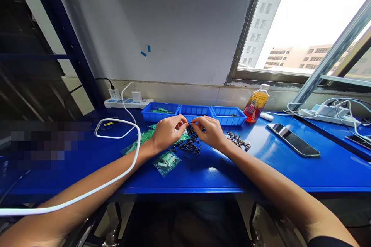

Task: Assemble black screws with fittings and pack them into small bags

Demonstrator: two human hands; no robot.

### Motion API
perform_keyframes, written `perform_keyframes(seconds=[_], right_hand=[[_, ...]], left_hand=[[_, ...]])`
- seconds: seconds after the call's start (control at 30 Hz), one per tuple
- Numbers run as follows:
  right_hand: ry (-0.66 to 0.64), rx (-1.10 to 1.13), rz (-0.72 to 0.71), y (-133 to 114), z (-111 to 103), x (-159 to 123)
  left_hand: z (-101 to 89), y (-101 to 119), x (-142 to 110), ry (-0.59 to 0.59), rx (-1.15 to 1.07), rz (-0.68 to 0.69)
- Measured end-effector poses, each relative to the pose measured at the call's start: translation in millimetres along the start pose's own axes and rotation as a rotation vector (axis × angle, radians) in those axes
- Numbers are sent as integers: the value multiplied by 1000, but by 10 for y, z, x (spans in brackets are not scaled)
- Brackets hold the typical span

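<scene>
My left hand [171, 131] and my right hand [209, 130] meet fingertip to fingertip above the table. Both are closed in a pinch on a thin dark piece [189, 123] that looks like a black screw; most of it is hidden by the fingers. Below them lies a loose heap of black screws [189, 146]. Beside my left wrist are clear bags of green plastic pieces [146, 136], and a smaller bag of pale green pieces [167, 163] lies nearer the front edge. Silver-brown metal fasteners [239, 141] are piled right of my right hand.
Behind my hands stand three blue bins: left [160, 112], middle [194, 111] and right [228, 115]. A drink bottle [256, 103] and a phone [293, 139] are to the right. A white cable [138, 142] loops across my left forearm from a power strip [129, 103].
</scene>
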State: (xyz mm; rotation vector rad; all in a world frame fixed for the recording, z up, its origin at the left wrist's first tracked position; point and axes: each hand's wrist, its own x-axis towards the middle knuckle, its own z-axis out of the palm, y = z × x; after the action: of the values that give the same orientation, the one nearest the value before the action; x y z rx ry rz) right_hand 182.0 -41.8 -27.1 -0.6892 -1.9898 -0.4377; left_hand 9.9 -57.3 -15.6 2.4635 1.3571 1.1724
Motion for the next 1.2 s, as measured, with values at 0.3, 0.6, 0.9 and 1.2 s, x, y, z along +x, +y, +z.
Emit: perform_keyframes(seconds=[0.3,0.6,0.9,1.2], right_hand=[[-20,34,-2,15,-1,-11],[-42,17,55,-1,2,-12],[-35,-14,67,-7,5,-16],[-59,-6,84,-1,12,-21]], left_hand=[[-22,20,-1,-37,19,-8],[11,-4,3,-28,-10,4],[19,-12,-6,35,-24,8],[33,-32,2,12,-14,20]])
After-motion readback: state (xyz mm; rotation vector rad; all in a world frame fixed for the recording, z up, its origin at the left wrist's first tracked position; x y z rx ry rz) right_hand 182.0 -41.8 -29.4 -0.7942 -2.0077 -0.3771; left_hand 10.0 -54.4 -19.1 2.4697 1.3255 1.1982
